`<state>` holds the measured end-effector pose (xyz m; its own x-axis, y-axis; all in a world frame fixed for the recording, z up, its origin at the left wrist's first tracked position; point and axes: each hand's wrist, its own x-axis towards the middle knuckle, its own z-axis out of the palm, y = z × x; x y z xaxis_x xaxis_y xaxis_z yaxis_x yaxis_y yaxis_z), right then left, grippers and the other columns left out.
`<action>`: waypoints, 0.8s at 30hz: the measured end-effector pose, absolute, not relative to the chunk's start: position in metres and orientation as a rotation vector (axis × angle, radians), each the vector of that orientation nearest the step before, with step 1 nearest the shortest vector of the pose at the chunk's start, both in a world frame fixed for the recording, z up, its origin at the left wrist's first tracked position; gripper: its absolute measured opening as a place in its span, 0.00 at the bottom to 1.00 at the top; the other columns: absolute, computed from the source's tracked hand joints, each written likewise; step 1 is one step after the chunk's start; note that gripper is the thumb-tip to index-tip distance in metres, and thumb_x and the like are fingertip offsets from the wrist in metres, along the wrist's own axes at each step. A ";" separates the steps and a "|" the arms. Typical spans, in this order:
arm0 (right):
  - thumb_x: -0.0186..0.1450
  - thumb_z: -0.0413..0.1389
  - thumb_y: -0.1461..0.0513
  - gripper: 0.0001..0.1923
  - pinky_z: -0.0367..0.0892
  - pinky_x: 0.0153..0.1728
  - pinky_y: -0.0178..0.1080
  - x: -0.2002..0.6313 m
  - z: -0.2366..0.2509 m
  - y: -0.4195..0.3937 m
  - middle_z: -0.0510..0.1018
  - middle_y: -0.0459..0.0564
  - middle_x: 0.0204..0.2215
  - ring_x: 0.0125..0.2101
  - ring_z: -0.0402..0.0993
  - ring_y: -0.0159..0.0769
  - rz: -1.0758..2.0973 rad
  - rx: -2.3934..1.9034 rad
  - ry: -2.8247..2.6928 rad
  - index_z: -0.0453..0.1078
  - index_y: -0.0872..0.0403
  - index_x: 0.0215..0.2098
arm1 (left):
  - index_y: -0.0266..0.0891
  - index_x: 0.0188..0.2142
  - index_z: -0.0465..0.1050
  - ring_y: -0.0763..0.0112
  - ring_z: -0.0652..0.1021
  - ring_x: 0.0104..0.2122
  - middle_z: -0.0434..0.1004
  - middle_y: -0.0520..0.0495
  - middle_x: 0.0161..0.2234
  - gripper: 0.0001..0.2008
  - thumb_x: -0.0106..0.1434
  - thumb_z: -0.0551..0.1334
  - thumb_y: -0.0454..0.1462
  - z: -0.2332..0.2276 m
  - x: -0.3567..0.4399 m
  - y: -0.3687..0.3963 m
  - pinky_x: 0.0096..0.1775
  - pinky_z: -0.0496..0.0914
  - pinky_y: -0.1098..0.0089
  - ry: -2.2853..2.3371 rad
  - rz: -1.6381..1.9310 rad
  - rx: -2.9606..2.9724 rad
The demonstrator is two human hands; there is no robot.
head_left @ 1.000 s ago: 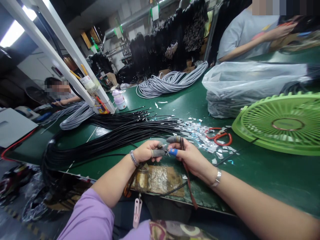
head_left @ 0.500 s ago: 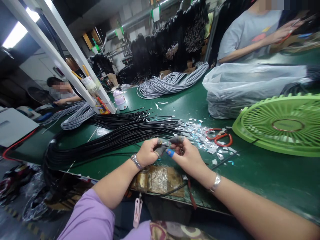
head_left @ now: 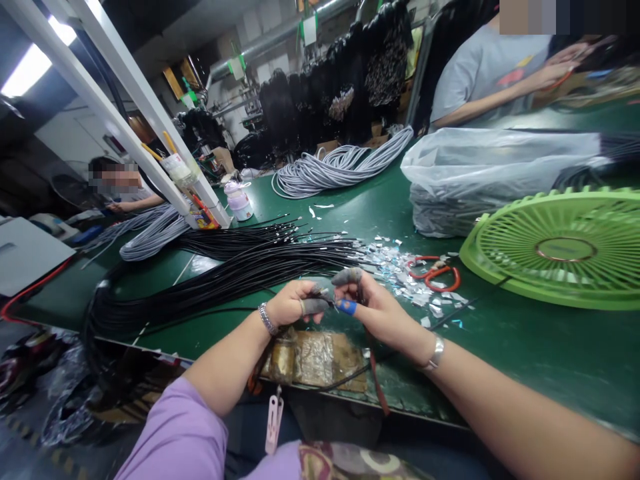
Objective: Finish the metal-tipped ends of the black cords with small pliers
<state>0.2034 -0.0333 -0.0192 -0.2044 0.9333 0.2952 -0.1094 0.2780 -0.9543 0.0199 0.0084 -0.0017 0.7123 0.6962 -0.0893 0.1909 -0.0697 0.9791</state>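
My left hand (head_left: 295, 303) is closed in a pinch around the end of a black cable (head_left: 237, 309), which runs in from the left. Grey finger cots cover its thumb and forefinger. Close against its fingertips, my right hand (head_left: 373, 303) pinches thin wires at that same end; their detail is too small to make out. It wears grey finger cots and a blue wrap on the thumb. Just beyond both hands lies a thick bundle of black cables (head_left: 240, 277), ends pointing right. Scraps of foil (head_left: 395, 273) are scattered by those ends, beside red-handled scissors (head_left: 443, 279).
A green fan (head_left: 565, 250) lies at the right, before a clear plastic bag (head_left: 450, 173) of cables. Grey cable coils (head_left: 340, 170) and a lilac bottle (head_left: 239, 200) stand farther back. A taped cardboard block (head_left: 320, 360) sits at the near edge. Two people work across the table.
Both hands have drawn slightly apart at the fingertips. My right forefinger has lifted and curled, and the left hand has shifted a little left. The whole view has moved slightly.
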 end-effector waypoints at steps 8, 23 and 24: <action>0.56 0.60 0.56 0.13 0.67 0.33 0.41 0.206 -0.021 -0.028 0.72 0.46 0.29 0.29 0.69 0.36 1.000 -0.966 -1.341 0.65 0.49 0.37 | 0.33 0.29 0.72 0.80 0.66 0.15 0.70 0.51 0.17 0.26 0.49 0.66 0.56 -0.004 0.021 0.007 0.19 0.61 0.77 0.733 0.497 1.635; 0.59 0.60 0.55 0.15 0.70 0.44 0.47 0.209 -0.018 -0.040 0.80 0.51 0.36 0.39 0.77 0.40 1.020 -0.906 -1.285 0.65 0.49 0.42 | 0.37 0.35 0.77 0.70 0.75 0.27 0.78 0.44 0.27 0.13 0.62 0.55 0.41 -0.007 0.017 0.006 0.32 0.68 0.72 0.786 0.762 2.535; 0.59 0.60 0.55 0.14 0.70 0.44 0.46 0.209 -0.018 -0.040 0.80 0.51 0.36 0.39 0.77 0.40 1.012 -0.905 -1.292 0.65 0.49 0.42 | 0.37 0.35 0.77 0.70 0.75 0.27 0.77 0.44 0.26 0.13 0.62 0.55 0.40 -0.007 0.016 0.006 0.32 0.67 0.72 0.789 0.754 2.562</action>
<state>0.2092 -0.0403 -0.0181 0.0041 0.9476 0.3195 -0.0833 0.3187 -0.9442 0.0163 0.0060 -0.0074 0.7024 0.5995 0.3837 0.4104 -0.7815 0.4699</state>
